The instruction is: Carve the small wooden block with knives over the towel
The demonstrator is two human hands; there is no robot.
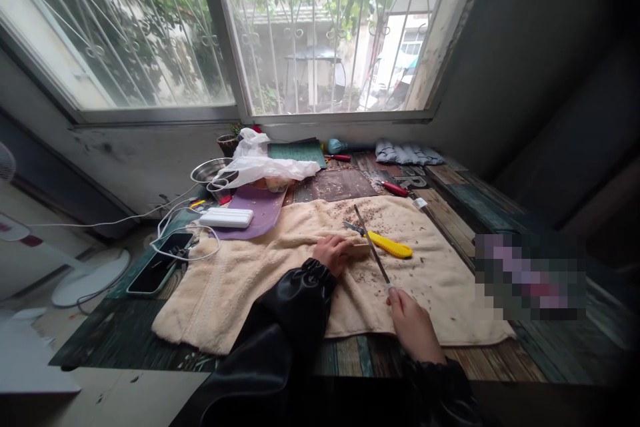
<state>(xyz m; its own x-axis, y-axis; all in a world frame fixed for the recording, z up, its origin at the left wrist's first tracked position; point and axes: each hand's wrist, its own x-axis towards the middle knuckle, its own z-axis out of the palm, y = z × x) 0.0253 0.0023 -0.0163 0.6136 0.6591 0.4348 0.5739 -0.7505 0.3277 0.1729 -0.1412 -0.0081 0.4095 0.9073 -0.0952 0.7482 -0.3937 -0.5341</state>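
In the head view my left hand (334,254) rests on the beige towel (240,280), fingers closed on a small thin wooden piece (359,250) that sticks out to the right. My right hand (414,325) is wrapped round the handle end of a long, slender metal file (375,250). The file slants up and to the left, crossing the outer end of the wooden piece; whether they touch I cannot tell. Just beyond lies a yellow utility knife (390,245), its blade end to the left. Brown shavings (380,210) are scattered over the towel.
Red-handled tools (395,188) lie beyond the towel. At the back left are a white plastic bag (270,167), a metal bowl (203,172) and a purple mat (260,210). A white power bank (226,217), its cable and a phone (160,263) sit on the left.
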